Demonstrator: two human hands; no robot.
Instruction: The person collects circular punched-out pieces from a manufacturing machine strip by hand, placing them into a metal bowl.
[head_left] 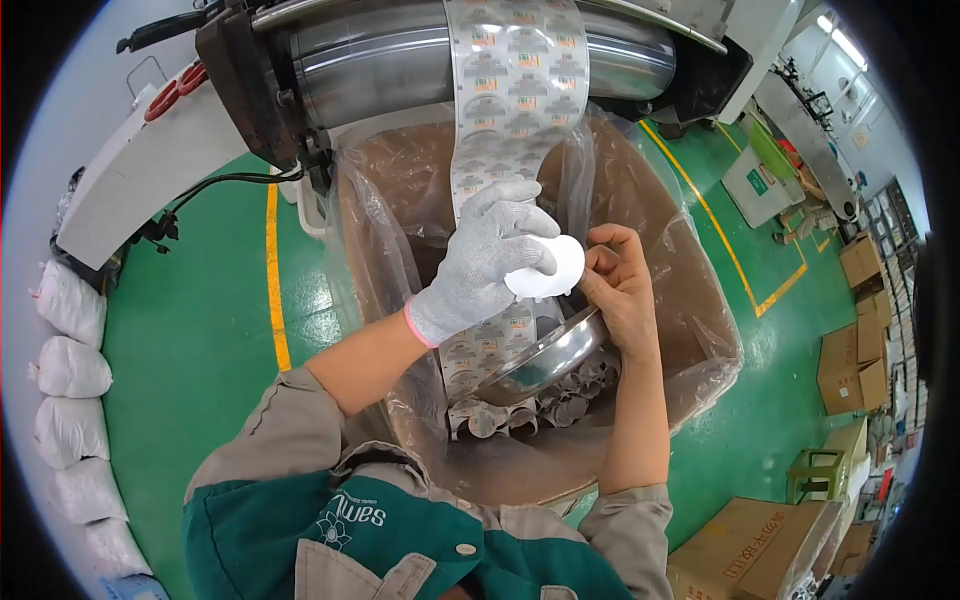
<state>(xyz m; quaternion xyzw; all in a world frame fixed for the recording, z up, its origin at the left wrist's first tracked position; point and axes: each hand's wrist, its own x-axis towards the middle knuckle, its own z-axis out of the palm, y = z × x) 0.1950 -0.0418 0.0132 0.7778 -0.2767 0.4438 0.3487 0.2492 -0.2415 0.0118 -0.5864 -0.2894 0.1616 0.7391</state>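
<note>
My left hand (488, 258), in a grey knit glove with a pink cuff, pinches a round white lid (552, 268). My bare right hand (618, 282) touches the lid's right edge with its fingertips and rests against the rim of a shiny steel bowl (545, 360) just below it. Whether it grips the bowl or the lid is unclear. A printed foil strip (512, 95) runs down from the machine's roller (400, 55) behind my left hand into a plastic-lined cardboard box (700, 340). Punched foil scrap (540, 412) lies in the box under the bowl.
The machine's white housing (150, 170) and black cables stand at the left. White filled bags (70, 370) line the left edge on the green floor (200, 350). Cardboard boxes (750, 550) and a green stool (815, 475) are at the right.
</note>
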